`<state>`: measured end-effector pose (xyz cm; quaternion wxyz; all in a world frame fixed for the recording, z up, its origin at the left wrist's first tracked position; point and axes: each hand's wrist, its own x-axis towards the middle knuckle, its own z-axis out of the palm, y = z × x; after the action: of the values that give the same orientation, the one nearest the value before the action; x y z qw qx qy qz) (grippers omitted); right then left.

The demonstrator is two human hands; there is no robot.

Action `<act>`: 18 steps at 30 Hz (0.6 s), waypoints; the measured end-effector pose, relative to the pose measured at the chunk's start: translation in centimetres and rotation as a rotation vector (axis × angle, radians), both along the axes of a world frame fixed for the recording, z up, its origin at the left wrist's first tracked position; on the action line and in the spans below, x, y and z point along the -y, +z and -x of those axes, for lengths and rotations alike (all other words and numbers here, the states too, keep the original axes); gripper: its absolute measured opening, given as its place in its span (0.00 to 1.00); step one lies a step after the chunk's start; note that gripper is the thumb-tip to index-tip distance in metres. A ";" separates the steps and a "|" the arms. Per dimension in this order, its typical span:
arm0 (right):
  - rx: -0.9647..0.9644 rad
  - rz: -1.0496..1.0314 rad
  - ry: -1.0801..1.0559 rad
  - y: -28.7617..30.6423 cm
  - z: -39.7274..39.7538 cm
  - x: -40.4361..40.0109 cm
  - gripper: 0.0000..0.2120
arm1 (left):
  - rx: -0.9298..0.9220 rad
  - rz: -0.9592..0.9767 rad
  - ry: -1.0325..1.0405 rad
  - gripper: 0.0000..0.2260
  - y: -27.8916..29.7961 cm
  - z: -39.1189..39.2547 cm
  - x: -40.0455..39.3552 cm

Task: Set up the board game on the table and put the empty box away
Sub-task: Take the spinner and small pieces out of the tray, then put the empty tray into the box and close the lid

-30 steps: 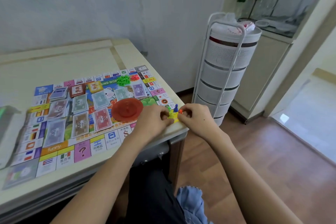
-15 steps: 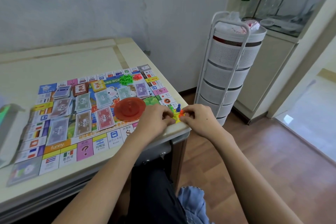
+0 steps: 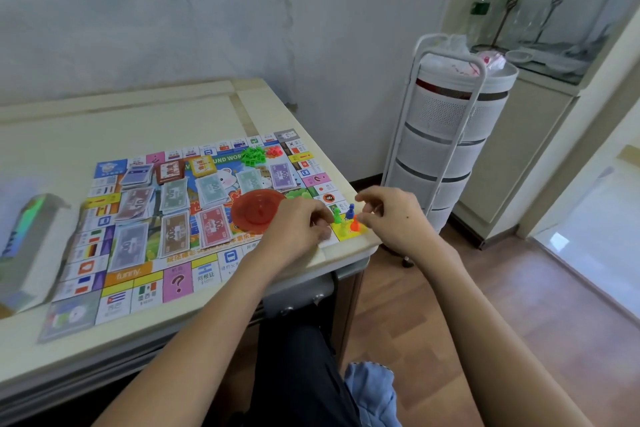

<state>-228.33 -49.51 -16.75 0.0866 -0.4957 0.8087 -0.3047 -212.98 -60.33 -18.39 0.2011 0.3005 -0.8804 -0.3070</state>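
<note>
the game board lay flat on the table, reaching to the table's right edge and near its front edge. my left hand rested low over the board's front right part, fingers loosely curled and holding nothing i could make out; its fingertips were blurred. my right hand hung just off the table's front right corner, fingers bent and spread a little apart, gripping nothing. between my two hands, on the board's yellow corner square, stood the pawns: a green pawn nearest my left hand, a blue pawn behind it, an orange pawn nearest my right hand, and a pale yellow pawn hard to tell from the square under it. neither hand touched them as far as i could see.

a red round dish sat on the board just beside my left hand. stacks of paper money lay in rows across the middle of the board, and card decks lay toward its far edge. a heap of green houses and a smaller red heap sat near the board's far right corner. the box lay at the table's left edge, beside the board, cut off by the frame. a white tiered cart stood on the floor past the table's right edge.
</note>
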 end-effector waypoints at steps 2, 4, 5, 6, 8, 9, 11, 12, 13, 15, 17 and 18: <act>-0.040 0.063 0.003 1.7 -1.1 1.0 0.12 | -0.001 0.025 0.015 0.07 0.9 -1.0 0.6; -0.046 0.117 0.032 3.1 -2.5 2.1 0.10 | -0.004 0.024 0.043 0.06 1.9 -2.1 1.2; -0.042 0.139 0.063 3.7 -3.4 2.9 0.10 | -0.006 0.038 0.061 0.07 2.4 -3.0 1.6; -0.043 0.153 0.094 4.0 -4.4 3.7 0.09 | -0.009 0.053 0.078 0.07 2.8 -3.8 2.1; -0.046 0.174 0.159 4.4 -6.3 5.4 0.09 | -0.015 0.072 0.122 0.08 3.5 -6.0 3.2; -0.038 0.178 0.190 4.5 -7.5 6.4 0.09 | -0.013 0.087 0.154 0.08 3.8 -7.4 3.9; -0.027 0.171 0.268 4.7 -10.2 8.4 0.09 | -0.034 0.101 0.226 0.08 4.2 -10.5 5.3; -0.023 0.167 0.319 4.7 -11.9 9.8 0.09 | -0.050 0.102 0.272 0.07 4.4 -12.6 6.1; -0.022 0.163 0.363 4.6 -13.1 10.8 0.09 | -0.060 0.099 0.308 0.07 4.6 -14.2 6.6; -0.011 0.155 0.426 4.6 -15.3 12.6 0.08 | -0.060 0.105 0.352 0.07 4.8 -17.0 7.4; 0.002 0.140 0.494 4.4 -18.5 14.8 0.08 | -0.053 0.129 0.414 0.07 5.2 -20.8 8.1; 0.018 0.125 0.535 4.3 -20.1 15.8 0.08 | -0.051 0.136 0.452 0.07 5.3 -22.6 8.4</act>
<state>-208.20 -65.27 -12.44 0.1404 -0.6932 0.6279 -0.3248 -190.37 -68.74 -13.09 0.3065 0.4677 -0.8041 -0.2018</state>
